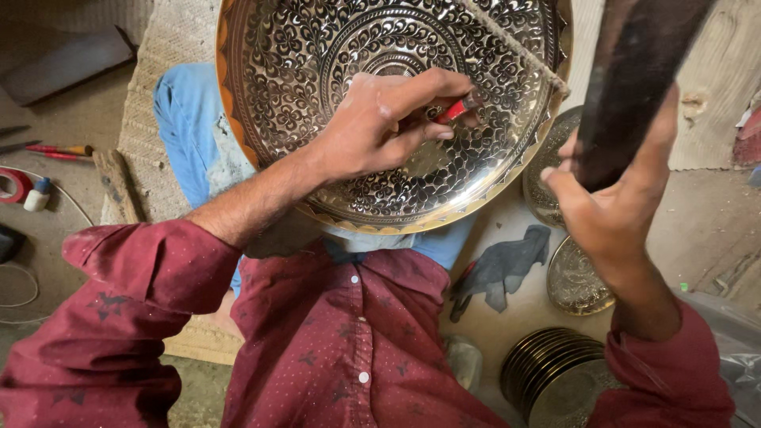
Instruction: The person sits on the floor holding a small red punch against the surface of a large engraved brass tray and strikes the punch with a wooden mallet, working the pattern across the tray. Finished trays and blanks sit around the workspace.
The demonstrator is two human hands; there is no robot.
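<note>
Engraving work, by the look of it: a big round metal tray (317, 55) covered in a floral pattern is propped on the lap, tilted toward the camera, probably so the surface can be reached square-on. A small red-handled chisel (453, 109) is pinched between the thumb and fingers of the left hand (372, 127), its tip set on the tray right of centre, near the right rim. A dark hammer (634, 71) is gripped in the closed right hand (602, 214) and held up beyond the tray's right edge, seemingly ready to strike. The hammer is blurred and cut off at the top, so its head can't be made out. Smaller engraved plates (575, 281) and a stack of dishes (555, 372) are left on the floor below, partly hidden by the right arm.
</note>
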